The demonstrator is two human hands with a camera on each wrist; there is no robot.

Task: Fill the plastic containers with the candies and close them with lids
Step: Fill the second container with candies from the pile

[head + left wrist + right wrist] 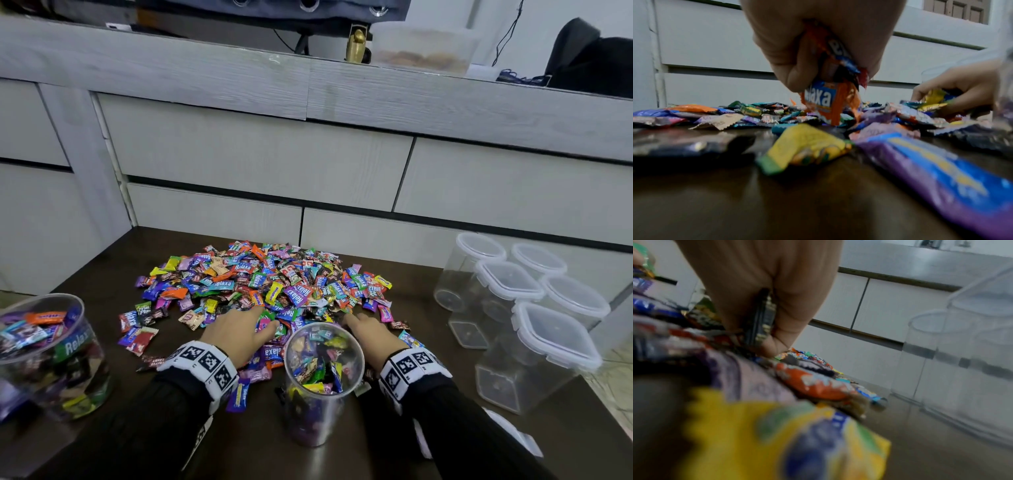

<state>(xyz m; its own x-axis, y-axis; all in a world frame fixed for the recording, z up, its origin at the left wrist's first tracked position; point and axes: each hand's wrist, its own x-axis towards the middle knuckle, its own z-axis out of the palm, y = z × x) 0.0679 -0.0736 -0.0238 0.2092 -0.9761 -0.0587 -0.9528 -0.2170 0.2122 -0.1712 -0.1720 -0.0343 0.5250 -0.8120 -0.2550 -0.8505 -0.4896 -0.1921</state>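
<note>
A wide heap of wrapped candies point(270, 284) covers the dark table point(164, 250). A tall round clear container point(322, 380), partly filled and without a lid, stands in front of the heap between my hands. My left hand point(239, 329) sits at the heap's near edge, its fingers curled round a bunch of candies point(830, 84), an orange Relaxa wrapper hanging out. My right hand point(368, 334) lies on the heap right of the container and grips candies, a dark wrapper point(761, 319) showing in its fist.
A wide round container point(51, 353) full of candies stands uncovered at the left. Several empty lidded containers point(534, 318) cluster at the right table edge. Grey drawers point(257, 161) rise behind the heap. Loose candies point(239, 394) lie near my left wrist.
</note>
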